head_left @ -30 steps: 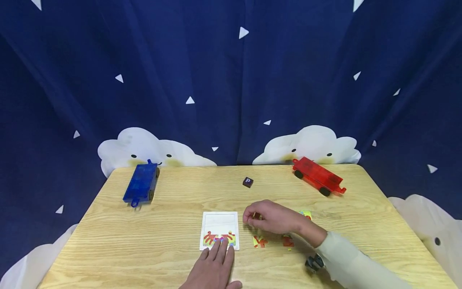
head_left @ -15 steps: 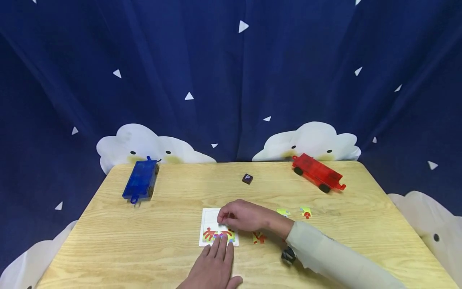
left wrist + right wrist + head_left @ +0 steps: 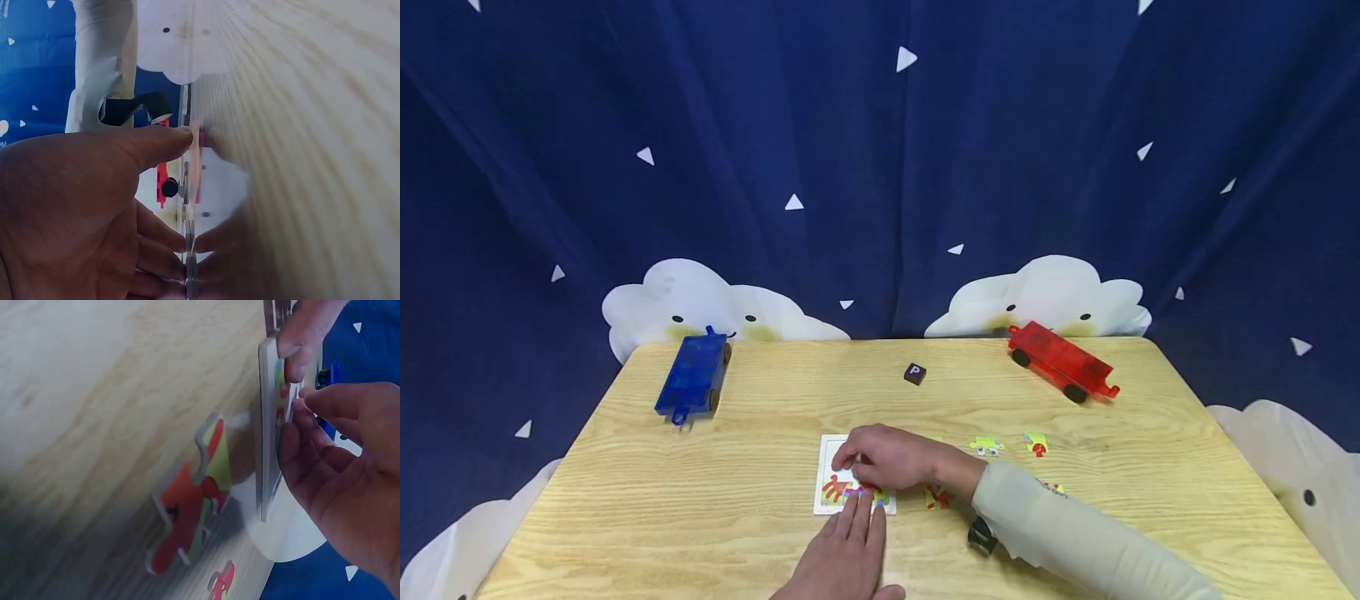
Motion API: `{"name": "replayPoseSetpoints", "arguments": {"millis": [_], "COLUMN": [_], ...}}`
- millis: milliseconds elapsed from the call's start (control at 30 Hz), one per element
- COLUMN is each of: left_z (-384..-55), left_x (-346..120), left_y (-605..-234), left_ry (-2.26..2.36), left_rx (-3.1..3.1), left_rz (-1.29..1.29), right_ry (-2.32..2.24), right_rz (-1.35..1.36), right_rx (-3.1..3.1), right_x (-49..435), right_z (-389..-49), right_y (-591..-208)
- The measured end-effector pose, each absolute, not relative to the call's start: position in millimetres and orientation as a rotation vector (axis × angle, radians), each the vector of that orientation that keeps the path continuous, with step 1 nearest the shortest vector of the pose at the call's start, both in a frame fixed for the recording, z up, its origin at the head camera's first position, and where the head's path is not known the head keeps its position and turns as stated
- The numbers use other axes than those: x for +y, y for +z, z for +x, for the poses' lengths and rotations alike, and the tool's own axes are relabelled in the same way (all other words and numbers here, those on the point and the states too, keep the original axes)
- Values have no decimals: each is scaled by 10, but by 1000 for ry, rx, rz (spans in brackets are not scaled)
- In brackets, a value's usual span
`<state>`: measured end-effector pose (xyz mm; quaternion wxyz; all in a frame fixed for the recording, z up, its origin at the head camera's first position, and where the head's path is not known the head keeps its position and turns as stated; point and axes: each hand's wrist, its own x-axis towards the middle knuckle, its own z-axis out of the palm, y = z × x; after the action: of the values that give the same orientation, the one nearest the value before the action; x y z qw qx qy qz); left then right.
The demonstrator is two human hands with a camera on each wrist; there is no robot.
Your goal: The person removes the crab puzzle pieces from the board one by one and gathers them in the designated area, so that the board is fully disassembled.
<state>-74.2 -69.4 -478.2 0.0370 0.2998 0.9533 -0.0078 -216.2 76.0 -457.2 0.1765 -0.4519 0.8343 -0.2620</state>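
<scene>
A white puzzle frame point(image 3: 818, 492) lies on the table, its near part filled with pieces showing a red and yellow picture point(image 3: 833, 490). My left hand point(image 3: 846, 554) lies palm down with straight fingers, their tips on the near side of the frame; the left wrist view has the thumb point(image 3: 165, 142) along the tabletop. Over the middle of the frame, my right hand point(image 3: 891, 457) has thumb and fingertips brought together point(image 3: 304, 399), pinching what looks like a puzzle piece, mostly hidden by the fingers. Several loose pieces, one of them yellow with eyes point(image 3: 987, 447), lie to the right.
A blue toy car base point(image 3: 692, 377) stands at the back left and a red one point(image 3: 1062, 360) at the back right. Between them is a small dark tile marked P point(image 3: 915, 373). The right sleeve point(image 3: 1060, 521) crosses over some loose pieces, and a blue curtain point(image 3: 880, 167) hangs behind.
My right hand has moved left from the loose pieces to over the puzzle frame, then slightly lower and further left. The left hand has stayed on the frame's near side.
</scene>
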Motion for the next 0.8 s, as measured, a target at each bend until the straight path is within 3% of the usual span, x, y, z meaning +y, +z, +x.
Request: {"name": "replayPoseSetpoints", "arguments": {"millis": [433,800], "left_z": [-772,-779], "left_x": [-700,-701], "left_y": [-4747,-4732], "left_ry": [27,40], "left_rx": [2859,2860], "left_rz": [901,900], "right_ry": [-768,-836], "right_rz": [-1349,-1203], "right_rx": [2352,2318], "right_x": [725,668], "right_z": [-2115,-2108], "right_y": [-4622,-4594]}}
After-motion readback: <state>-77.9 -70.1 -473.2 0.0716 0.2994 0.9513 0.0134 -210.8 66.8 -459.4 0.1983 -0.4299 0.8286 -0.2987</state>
